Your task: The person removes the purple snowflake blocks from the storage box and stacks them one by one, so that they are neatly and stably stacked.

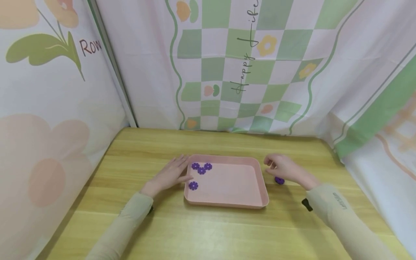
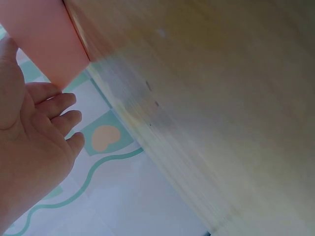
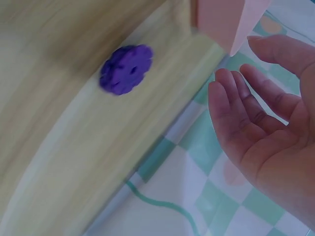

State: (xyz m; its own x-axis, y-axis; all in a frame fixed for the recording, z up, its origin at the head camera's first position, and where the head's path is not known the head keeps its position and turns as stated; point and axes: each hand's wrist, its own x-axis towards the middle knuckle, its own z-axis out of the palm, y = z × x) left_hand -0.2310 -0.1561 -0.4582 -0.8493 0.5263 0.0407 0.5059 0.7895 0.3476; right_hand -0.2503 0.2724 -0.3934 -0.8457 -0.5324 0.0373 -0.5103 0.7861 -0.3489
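Observation:
A shallow pink tray (image 1: 227, 184) lies on the table. Three purple flower-shaped discs (image 1: 201, 170) touch or nearly touch each other in its back left corner, and another purple disc (image 1: 193, 185) lies nearer the front on the left side. My left hand (image 1: 170, 174) rests at the tray's left rim, thumb over the edge and fingers extended along the outside. To the right of the tray, my right hand (image 1: 284, 168) hovers with loosely bent fingers and nothing between them. Below it on the table sits a small stack of purple discs (image 3: 126, 69), partly hidden in the head view.
The wooden table (image 1: 156, 227) reaches back to a curtain (image 1: 214, 68) with green checks. More printed cloth (image 1: 48, 144) stands along the left side, and another hanging cloth (image 1: 383, 119) along the right.

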